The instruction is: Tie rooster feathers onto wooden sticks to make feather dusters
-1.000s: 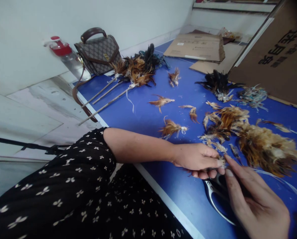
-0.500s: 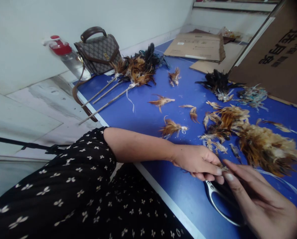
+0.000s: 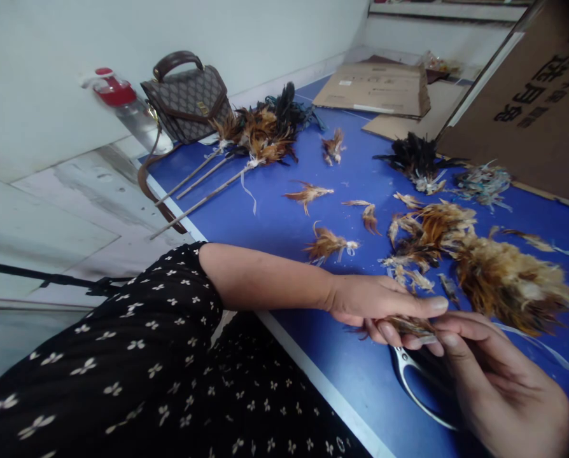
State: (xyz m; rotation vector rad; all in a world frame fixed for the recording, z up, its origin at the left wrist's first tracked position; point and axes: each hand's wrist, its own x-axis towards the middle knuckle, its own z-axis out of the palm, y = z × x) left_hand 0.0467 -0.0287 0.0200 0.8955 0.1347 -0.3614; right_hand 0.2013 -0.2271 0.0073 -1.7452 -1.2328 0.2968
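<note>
My left hand is closed around a small bunch of brown feathers, with its thumb lifted above them and its fingers beneath. At the pale quill end, my right hand pinches with thumb and forefinger; exactly what lies between those fingertips is too small to tell. Under both hands lies a pair of scissors on the blue table, one handle loop showing and the rest hidden. Just beyond the hands is a large heap of tan and brown feathers.
Small tied feather bunches dot the table. Feather dusters on sticks lie by a handbag and a water bottle. Black feathers, a tangle of ribbon, flat cardboard and a cardboard box are farther back.
My left thumb has lifted and stretched to the right, so the feather bunch in that hand now shows. My right fingertips have shifted slightly right and remain at the quill end.
</note>
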